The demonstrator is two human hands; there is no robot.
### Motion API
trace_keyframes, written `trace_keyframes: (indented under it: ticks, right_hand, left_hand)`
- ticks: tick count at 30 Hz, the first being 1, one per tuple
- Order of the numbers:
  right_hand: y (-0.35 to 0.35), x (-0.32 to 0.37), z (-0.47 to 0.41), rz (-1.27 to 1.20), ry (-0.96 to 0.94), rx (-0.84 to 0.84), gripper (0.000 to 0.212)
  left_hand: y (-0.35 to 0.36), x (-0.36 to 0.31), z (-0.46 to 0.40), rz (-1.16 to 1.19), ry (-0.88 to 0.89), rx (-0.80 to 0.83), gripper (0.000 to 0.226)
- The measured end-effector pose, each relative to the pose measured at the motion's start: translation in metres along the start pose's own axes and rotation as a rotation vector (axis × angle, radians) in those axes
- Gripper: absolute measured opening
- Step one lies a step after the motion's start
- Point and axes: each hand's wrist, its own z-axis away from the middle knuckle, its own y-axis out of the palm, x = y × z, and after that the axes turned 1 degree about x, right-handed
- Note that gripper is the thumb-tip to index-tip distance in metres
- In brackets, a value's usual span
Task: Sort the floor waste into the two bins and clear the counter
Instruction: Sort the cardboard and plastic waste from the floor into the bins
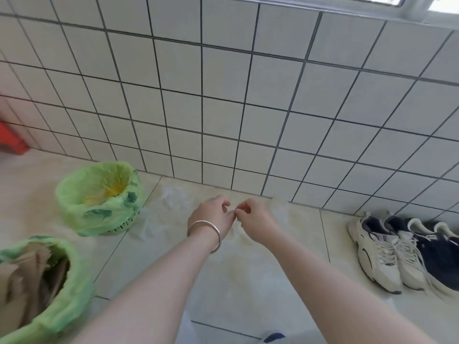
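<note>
Your left hand (213, 214) and right hand (255, 220) meet in front of you, low over the floor (248, 281), fingertips touching. On each hand the thumb and forefinger are closed in a pinch and the other fingers are loosely curled. They appear to pinch a clear plastic film (236, 256) that hangs down between your forearms, though it is too see-through for you to be sure where its edges run. A bangle (206, 232) sits on your left wrist.

More clear plastic (173, 197) lies crumpled on the floor near the tiled wall (223, 95), just right of the far bin (99, 197). That bin has a green liner, and something yellow lies at its bottom. The near bin (49, 294), at your lower left, also has a green liner and holds brown cardboard or paper, blurred here.

On your right, sneakers (402, 252) stand side by side by the wall: white ones and dark blue ones. A red object (10, 140) shows at the left edge.
</note>
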Motion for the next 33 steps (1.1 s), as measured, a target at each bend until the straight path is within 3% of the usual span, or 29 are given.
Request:
trace_keyframes:
  ticks: [7,11,17,20,24,27,33]
  right_hand:
    - [-0.021,-0.048,-0.014,0.056,0.106,0.076,0.010]
    - [-0.023,-0.079,-0.040,0.114,0.169,0.081,0.021]
    - [-0.012,-0.121,-0.091,0.356,0.247,0.255,0.031]
    - [-0.005,-0.133,-0.116,0.355,0.271,0.348,0.034]
    - [0.011,-0.162,-0.153,0.291,0.313,0.297,0.035]
    - [0.031,-0.191,-0.173,0.333,0.306,0.230,0.040]
    - [0.060,-0.223,-0.192,0.519,0.195,0.102,0.039]
  left_hand:
    - [0.029,-0.007,-0.011,0.012,-0.065,0.045,0.028]
    - [0.051,0.000,-0.032,-0.018,-0.099,0.080,0.028]
    - [0.101,0.023,-0.073,-0.139,-0.132,0.203,0.033]
    - [0.124,0.025,-0.099,-0.121,-0.161,0.246,0.036]
    - [0.169,0.041,-0.127,-0.061,-0.202,0.366,0.040]
    - [0.200,0.065,-0.144,-0.162,-0.164,0.416,0.043]
    - [0.229,0.107,-0.162,-0.304,-0.188,0.218,0.034]
